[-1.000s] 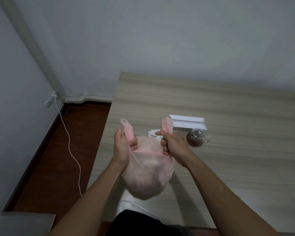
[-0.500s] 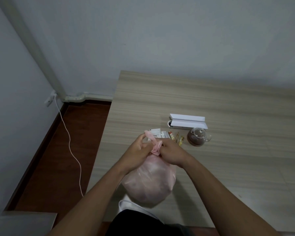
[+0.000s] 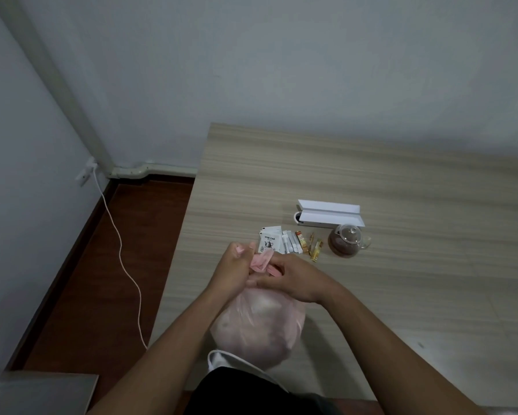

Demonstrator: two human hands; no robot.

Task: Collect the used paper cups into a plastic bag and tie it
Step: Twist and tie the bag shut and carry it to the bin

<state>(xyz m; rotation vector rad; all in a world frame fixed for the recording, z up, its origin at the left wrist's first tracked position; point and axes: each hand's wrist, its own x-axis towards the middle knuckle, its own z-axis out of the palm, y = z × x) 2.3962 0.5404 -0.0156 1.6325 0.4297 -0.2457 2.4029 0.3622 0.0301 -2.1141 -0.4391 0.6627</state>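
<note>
A full, rounded pink plastic bag (image 3: 257, 327) hangs in front of me over the near edge of the wooden table (image 3: 401, 190). Pale shapes show faintly through its film; I cannot make out single cups. The bag's two pink handles (image 3: 260, 262) are bunched together between my hands. My left hand (image 3: 234, 271) grips the handles from the left, and my right hand (image 3: 293, 280) pinches them from the right, fingers crossing over the left hand's. Both hands meet just above the bag's top.
Beyond my hands lie tea sachets (image 3: 269, 242) and several thin stick packets (image 3: 302, 245). A glass teapot (image 3: 347, 241) with dark tea stands to their right, a long white box (image 3: 329, 214) behind. A white cable (image 3: 123, 259) runs along the floor left of the table.
A second ago my hands held the two handles apart. They have since come together over the bag, and now the handles are crossed and bunched between my fingers.
</note>
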